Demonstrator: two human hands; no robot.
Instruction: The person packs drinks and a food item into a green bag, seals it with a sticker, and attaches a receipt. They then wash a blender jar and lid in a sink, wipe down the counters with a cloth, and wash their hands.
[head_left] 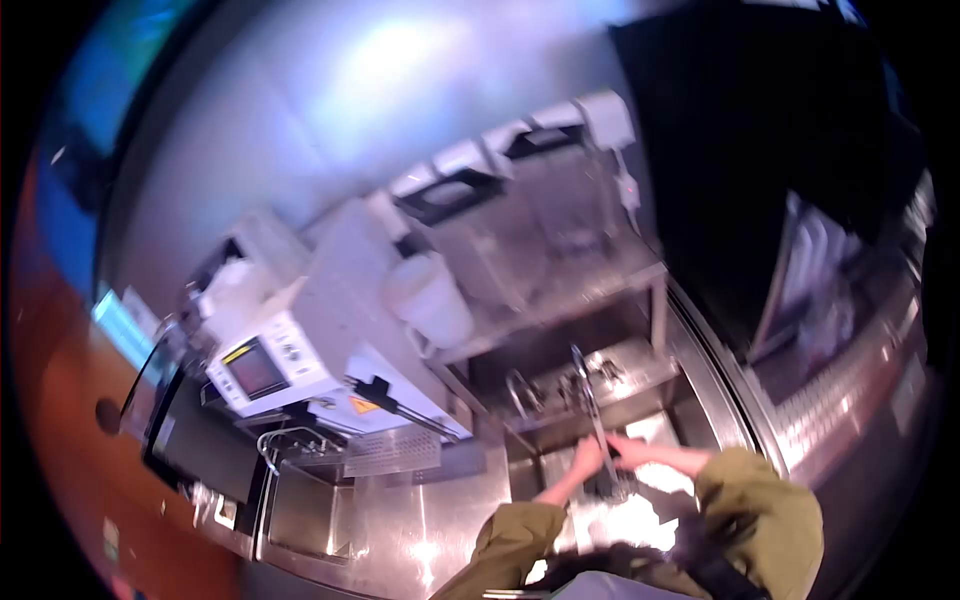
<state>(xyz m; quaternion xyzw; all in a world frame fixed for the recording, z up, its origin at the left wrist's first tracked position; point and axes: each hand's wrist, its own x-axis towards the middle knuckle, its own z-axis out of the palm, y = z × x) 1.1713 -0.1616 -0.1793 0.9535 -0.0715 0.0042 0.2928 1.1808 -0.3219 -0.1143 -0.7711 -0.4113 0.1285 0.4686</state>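
Note:
Both my hands are together over a steel sink basin (690,420), at the lower end of the metal faucet (588,390). My left hand (586,460) comes in from the left with its fingers curled inward. Close beside it, my right hand (630,451) is closed too, its fingers bent toward the left one. A thin bright line, spout or water, runs down between them. Something dark (606,487) shows just under the hands, too blurred to name. Whatever the fingers hold is too small or hidden to make out.
Left of the sink stands a white machine (265,368) with a small screen, beside a white bucket (430,300). A steel shelf (560,300) spans behind the faucet. A second basin (310,510) is at lower left. Dark-fronted dispensers (450,196) hang on the wall.

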